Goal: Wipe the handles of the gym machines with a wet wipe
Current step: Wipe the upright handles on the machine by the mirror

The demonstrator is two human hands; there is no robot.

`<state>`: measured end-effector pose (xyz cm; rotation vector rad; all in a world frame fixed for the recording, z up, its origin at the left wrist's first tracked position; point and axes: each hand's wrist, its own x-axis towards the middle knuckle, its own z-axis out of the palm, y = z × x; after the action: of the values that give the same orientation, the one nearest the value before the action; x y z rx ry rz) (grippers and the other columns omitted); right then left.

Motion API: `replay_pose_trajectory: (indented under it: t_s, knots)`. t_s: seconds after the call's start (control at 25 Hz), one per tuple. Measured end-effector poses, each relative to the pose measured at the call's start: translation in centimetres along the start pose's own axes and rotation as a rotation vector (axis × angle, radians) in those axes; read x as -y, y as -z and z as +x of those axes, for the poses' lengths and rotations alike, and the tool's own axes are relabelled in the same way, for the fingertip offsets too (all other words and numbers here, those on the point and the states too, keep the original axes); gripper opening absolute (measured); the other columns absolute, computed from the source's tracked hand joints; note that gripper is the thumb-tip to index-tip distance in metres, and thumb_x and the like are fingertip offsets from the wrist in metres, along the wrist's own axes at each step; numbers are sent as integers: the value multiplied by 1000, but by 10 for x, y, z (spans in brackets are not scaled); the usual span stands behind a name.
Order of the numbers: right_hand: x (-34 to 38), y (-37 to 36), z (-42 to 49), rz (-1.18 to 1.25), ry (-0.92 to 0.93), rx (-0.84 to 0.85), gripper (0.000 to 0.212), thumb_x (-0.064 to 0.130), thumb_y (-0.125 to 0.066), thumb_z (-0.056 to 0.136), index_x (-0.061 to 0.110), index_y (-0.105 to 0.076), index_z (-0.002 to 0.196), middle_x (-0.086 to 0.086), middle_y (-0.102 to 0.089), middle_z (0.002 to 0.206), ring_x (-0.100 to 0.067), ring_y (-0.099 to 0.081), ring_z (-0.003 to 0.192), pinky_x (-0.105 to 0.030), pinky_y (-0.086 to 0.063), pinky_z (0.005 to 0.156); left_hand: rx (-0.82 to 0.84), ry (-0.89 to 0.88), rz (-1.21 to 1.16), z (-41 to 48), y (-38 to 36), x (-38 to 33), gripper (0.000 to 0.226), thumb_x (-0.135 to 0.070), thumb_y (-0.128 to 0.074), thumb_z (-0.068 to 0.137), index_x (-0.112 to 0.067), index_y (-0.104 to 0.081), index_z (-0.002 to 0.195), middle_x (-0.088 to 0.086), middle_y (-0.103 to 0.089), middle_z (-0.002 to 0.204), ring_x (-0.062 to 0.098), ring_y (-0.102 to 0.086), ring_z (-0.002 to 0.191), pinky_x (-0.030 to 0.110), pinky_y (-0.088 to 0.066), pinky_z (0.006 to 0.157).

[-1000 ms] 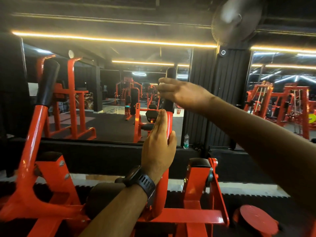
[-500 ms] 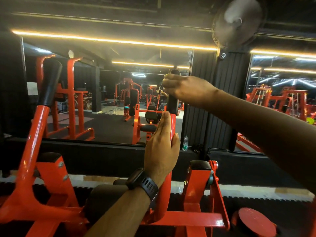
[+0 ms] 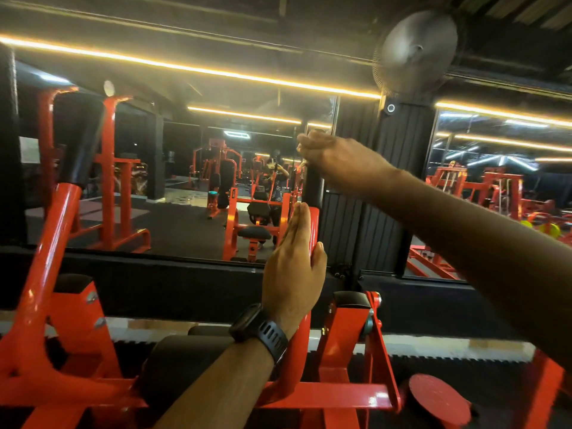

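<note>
Handle (image 3: 313,188) gripped, right hand (image 3: 340,162) outstretched

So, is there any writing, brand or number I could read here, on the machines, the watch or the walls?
No text can be read.
The red machine frame: no label or number shows.
The black watch on the left wrist: dark, no marking shows.
The pale panel at the far left: too blurred to read.
The wall fan: hub too blurred to read.
The black handle gripped by the right hand: plain.
</note>
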<state>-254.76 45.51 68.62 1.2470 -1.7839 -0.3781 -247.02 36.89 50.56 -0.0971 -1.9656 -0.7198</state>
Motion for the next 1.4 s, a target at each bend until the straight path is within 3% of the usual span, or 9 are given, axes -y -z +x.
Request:
replay_pose_trajectory:
  t_s: [0.08,0.24,0.4,0.64,0.8,0.96,1.2,1.28,1.4]
  knots:
    - [6,-2,-3,43,47,75,54,3,-52,96,11,-42,148,-9,-33,159,-24,-24,150,-40,-24,121,-15,-13,-1,0,-1,0,75,-25,-52,103,-35,8,147,-4,-15,165,14,-28,148,25,-30,112]
    - [-8,8,8,-13,-28,54,55,-1,-55,94,12,-44,146,-9,-37,157,-24,-31,147,-42,-29,120,-30,-29,-29,1,-2,4,74,-24,-53,103,-31,5,149,-13,-5,157,4,-14,142,20,-20,112]
    - [11,8,10,-43,122,194,54,-1,-57,93,11,-47,144,-10,-42,154,-23,-31,147,-34,-23,119,-34,-25,-46,2,-4,6,74,-24,-52,103,-27,5,151,-5,-10,164,2,-11,142,12,-12,111]
    - [5,14,5,-109,99,189,58,-1,-60,92,10,-44,147,-11,-36,157,-25,-24,149,-37,-24,119,-40,-55,-94,2,-6,10,75,-24,-53,103,-28,5,151,-7,-7,163,5,-12,145,17,-23,111]
    - [-6,16,17,-186,-14,127,60,1,-66,89,12,-47,145,-8,-39,155,-27,-29,147,-44,-39,114,-43,-61,-83,3,-8,11,74,-23,-53,102,-26,3,151,-10,-3,160,3,-9,145,8,-13,108]
    - [8,6,21,-216,66,227,56,3,-66,90,13,-49,142,-8,-39,154,-26,-29,146,-42,-40,113,-53,-52,-71,2,-8,9,74,-22,-54,102,-24,1,152,-8,-5,160,5,-11,144,18,-18,112]
    - [35,-7,3,44,-303,-115,48,4,-63,92,7,-52,139,-14,-48,142,-28,-51,126,-39,-54,96,-30,-37,-61,3,-7,10,74,-23,-53,102,-25,3,151,-11,-1,158,3,-8,142,20,-21,112]
    - [46,-12,1,207,-499,-261,41,8,-58,97,8,-54,137,-12,-50,135,-23,-59,108,-25,-55,81,-22,-46,-58,3,-7,9,74,-24,-51,102,-26,5,151,-12,1,158,1,-6,142,19,-22,112]
    - [50,-5,6,457,-776,-401,30,23,-57,100,12,-65,127,-5,-50,124,-4,-50,89,-5,-40,66,-8,-42,-41,5,-6,8,73,-27,-49,103,-27,4,153,-9,0,162,3,-6,144,19,-20,112]
